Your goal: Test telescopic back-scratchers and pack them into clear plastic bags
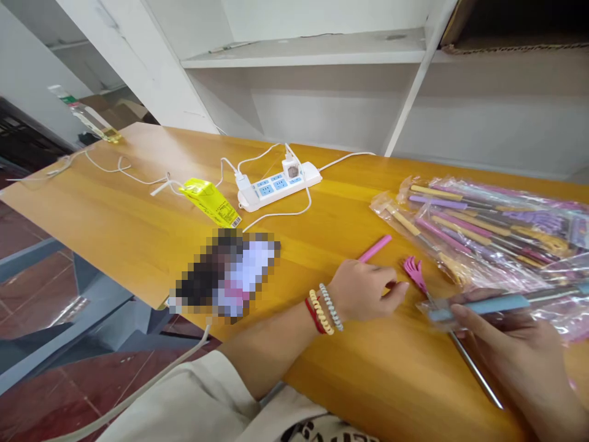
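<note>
The blue-handled scratcher (478,305), lower right of the frame, is sleeved in slippery film. It looks light and stiff, best taken at its handle, where fingers of the right hand (515,350) pinch it. Centre frame, the left hand (363,291) curls over a pink handle (376,248) on the desk (138,215); whether it grips is unclear.

We read no text here: the print on the yellow carton (209,201) and our shirt (322,431) stays illegible.

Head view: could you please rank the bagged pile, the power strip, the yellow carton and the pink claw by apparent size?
1. bagged pile
2. power strip
3. yellow carton, close to the strip in size, so their order is unsure
4. pink claw
</note>
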The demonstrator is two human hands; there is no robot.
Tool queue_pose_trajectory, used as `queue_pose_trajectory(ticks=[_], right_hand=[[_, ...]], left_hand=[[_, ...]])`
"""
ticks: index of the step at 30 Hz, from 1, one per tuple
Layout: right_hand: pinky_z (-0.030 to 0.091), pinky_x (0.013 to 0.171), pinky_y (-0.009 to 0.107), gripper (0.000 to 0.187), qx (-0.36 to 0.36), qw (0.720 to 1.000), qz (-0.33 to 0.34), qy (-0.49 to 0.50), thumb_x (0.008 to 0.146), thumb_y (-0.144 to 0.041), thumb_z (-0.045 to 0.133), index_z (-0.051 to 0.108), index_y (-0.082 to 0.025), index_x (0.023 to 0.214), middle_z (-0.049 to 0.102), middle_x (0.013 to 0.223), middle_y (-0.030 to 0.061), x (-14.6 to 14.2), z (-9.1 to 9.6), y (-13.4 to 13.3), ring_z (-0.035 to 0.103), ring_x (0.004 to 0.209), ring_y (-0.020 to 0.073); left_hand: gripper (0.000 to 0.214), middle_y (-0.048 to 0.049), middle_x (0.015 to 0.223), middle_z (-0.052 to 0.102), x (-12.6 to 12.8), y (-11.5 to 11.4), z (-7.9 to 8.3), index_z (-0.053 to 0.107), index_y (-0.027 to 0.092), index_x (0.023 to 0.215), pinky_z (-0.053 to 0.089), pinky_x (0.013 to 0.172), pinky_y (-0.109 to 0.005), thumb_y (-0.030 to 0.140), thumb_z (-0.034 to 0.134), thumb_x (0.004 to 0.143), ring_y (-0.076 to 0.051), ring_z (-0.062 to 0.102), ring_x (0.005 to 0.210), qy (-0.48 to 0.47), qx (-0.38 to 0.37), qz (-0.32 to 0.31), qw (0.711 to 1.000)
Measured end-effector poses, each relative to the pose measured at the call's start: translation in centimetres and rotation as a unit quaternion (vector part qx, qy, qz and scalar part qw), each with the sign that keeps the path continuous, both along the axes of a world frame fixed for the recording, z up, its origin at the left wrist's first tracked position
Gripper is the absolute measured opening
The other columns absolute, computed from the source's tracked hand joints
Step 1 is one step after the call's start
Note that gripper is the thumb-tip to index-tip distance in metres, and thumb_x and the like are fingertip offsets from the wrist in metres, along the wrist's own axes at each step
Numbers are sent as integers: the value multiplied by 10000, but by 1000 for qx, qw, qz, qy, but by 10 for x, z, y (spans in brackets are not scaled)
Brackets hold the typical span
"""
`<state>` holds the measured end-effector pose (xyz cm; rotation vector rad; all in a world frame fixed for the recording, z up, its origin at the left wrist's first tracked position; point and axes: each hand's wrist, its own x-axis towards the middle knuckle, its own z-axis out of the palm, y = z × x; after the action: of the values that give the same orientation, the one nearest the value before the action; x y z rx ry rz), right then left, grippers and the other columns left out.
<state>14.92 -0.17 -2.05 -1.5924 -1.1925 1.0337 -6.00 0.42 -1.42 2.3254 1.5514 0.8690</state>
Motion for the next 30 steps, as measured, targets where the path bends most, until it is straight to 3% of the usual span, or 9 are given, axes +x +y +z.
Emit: queue_pose_trajectory(ticks=[3,11,16,23,30], right_hand=[[511,439,210,376,-15,999,33,-30,476,-430,782,658,-233,772,680,765,23,8,-3,3,630,596,183],[566,520,229,231,57,987,89,-123,554,-413,748,691,-228,681,684,686,24,15,1,10,631,549,173],[571,520,227,152,85,987,79,-109,577,-356,742,689,-250,672,681,680,18,12,6,5,632,556,168],[574,517,281,232,93,994,-19,-62,541,-348,782,674,-222,704,671,688,33,15,2,-1,631,546,193],[578,648,353,206,178,983,6,-46,617,-298,757,661,-186,760,657,752,49,22,1,1,643,683,212]], left_hand=[[294,4,611,641,4,-4,-2,599,175,687,374,512,-230,394,466,830,-101,552,531,-29,-1,-8,1000],[228,9,612,628,4,-11,-5,607,173,745,351,469,-216,359,498,817,-76,515,481,-72,-6,-33,997],[219,6,599,624,1,-8,-8,597,172,735,347,451,-217,339,483,819,-76,507,463,-45,16,-35,998],[236,15,533,596,-12,-1,-8,584,186,700,363,456,-220,345,469,831,-81,520,457,40,115,-68,990],[237,15,515,580,-16,3,-10,578,191,684,373,469,-224,346,474,830,-87,513,445,101,165,-94,977]])
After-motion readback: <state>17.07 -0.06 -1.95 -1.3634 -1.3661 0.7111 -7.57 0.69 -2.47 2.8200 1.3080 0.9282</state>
